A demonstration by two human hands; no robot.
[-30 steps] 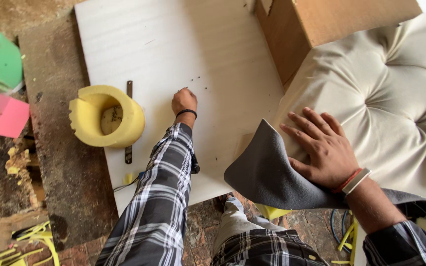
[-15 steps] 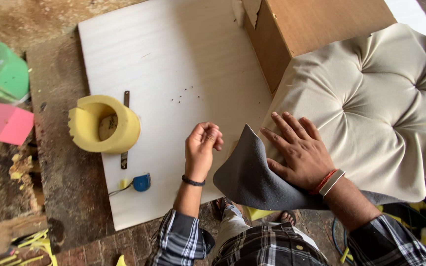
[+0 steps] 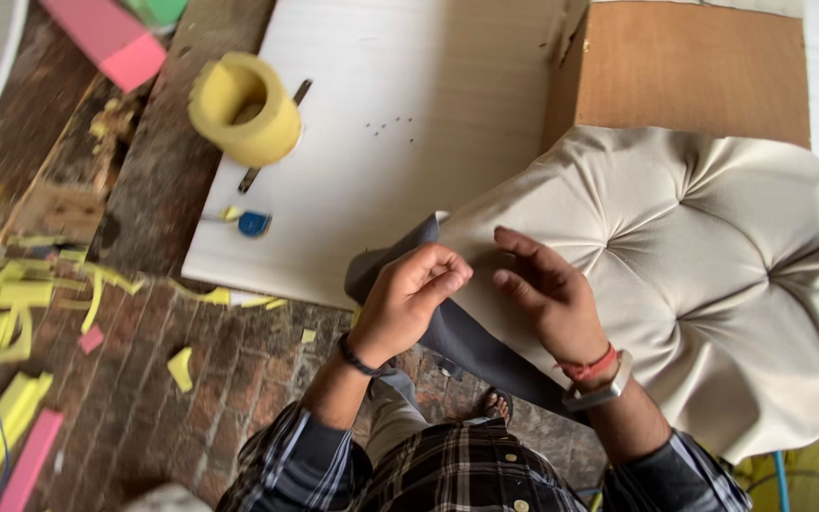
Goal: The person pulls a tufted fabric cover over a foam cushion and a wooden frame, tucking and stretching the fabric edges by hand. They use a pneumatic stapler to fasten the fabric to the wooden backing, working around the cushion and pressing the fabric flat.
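Observation:
A cream tufted cushion [image 3: 713, 256] lies over the edge of a white board [image 3: 381, 142], with a grey fabric backing [image 3: 457, 337] folded out from its near edge. My left hand [image 3: 409, 299] is curled with fingertips pinched at the grey fabric's edge; I cannot tell whether something small is between them. My right hand [image 3: 552, 294] rests on the cushion's edge next to it, fingers bent, pressing the cream cover down.
A brown box [image 3: 694, 71] stands behind the cushion. A yellow foam ring [image 3: 244, 109] lies on the board's left edge over a dark flat tool [image 3: 272, 142], with a small blue object [image 3: 254, 224] nearby. Pink foam [image 3: 111, 38] and yellow scraps [image 3: 11, 303] litter the brick floor.
My left hand moved from the small dark pins on the board back to the grey fabric edge beside my right hand. The view shifted left and closer.

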